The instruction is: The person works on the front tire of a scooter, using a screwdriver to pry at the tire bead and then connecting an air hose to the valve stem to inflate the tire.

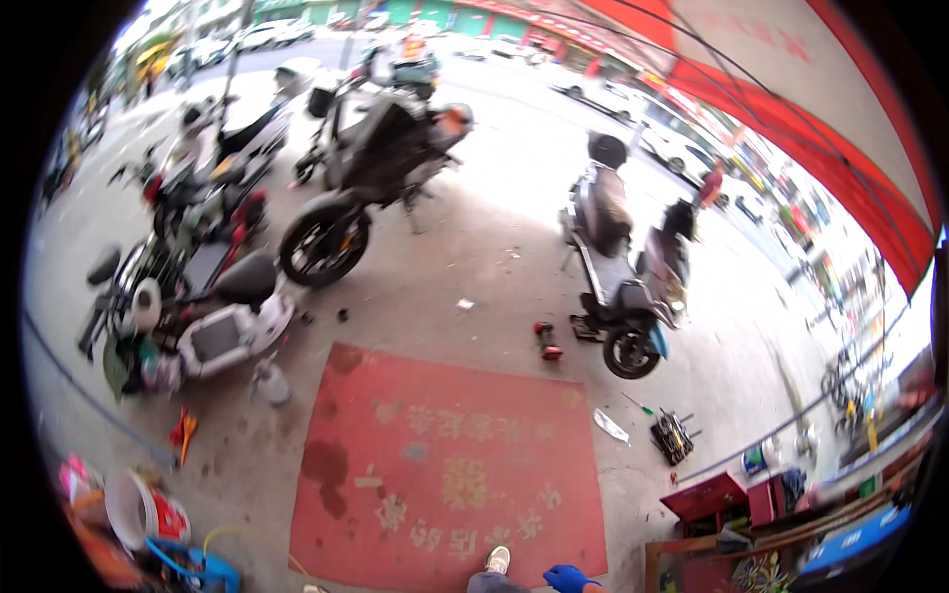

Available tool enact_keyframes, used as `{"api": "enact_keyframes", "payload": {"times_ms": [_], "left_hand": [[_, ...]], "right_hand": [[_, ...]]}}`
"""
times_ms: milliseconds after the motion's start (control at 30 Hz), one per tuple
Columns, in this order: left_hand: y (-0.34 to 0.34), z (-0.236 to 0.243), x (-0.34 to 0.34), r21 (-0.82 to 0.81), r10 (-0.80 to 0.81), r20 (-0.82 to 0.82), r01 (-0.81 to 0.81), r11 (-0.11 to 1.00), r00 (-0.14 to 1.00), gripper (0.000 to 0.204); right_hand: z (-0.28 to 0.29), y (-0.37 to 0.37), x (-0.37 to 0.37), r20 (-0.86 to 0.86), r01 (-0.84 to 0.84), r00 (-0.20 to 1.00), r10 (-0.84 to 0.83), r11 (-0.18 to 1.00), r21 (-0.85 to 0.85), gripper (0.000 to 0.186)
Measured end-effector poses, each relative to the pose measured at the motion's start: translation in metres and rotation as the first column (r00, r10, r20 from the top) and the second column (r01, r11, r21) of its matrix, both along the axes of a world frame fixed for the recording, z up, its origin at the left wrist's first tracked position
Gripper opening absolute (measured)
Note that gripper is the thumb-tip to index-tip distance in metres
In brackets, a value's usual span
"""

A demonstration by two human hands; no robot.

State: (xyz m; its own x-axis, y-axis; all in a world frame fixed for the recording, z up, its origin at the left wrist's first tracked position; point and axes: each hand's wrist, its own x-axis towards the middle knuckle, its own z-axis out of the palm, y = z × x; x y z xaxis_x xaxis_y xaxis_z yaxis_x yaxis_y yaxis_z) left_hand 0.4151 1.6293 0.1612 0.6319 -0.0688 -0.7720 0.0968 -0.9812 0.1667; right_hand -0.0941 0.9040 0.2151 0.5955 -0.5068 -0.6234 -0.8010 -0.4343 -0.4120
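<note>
My right hand [566, 578], in a blue glove, shows at the lower edge above the red mat [445, 390]. It is small and blurred, so whether its fingers are curled round anything cannot be made out. My left hand is outside the picture. One of my shoes [498, 560], light coloured, is on the mat's near edge. Beyond the mat's right corner lie a red and black power tool [547, 341], a screwdriver with a green handle [647, 409], a white strip [611, 426] and a dark metal tool tray [672, 438]. None of these touches my hand.
An electric scooter [613, 252] stands ahead right; a dark motorcycle [381, 148] and several scooters, one white [232, 336], stand left. A white bucket [138, 509] is near left. Near right are a red toolbox [707, 499] and a cluttered bench [682, 563]. A red canopy [781, 119] hangs overhead.
</note>
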Motion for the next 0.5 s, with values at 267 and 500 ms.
{"api": "enact_keyframes", "payload": {"times_ms": [267,500], "left_hand": [[-0.471,0.193,-0.105,-0.051,-0.685,0.699,0.969,0.241,0.207,0.023],[-0.872,0.430,-0.230,-0.549,-0.869,0.025,0.733,0.401,0.494,0.036]], "right_hand": [[0.202,-0.097,0.108,-0.093,0.545,0.554,-0.828,0.275,0.792,0.055],[0.317,-0.314,0.123,-0.145,-0.051,-0.272,-0.951,-0.137,0.989,0.044]]}}
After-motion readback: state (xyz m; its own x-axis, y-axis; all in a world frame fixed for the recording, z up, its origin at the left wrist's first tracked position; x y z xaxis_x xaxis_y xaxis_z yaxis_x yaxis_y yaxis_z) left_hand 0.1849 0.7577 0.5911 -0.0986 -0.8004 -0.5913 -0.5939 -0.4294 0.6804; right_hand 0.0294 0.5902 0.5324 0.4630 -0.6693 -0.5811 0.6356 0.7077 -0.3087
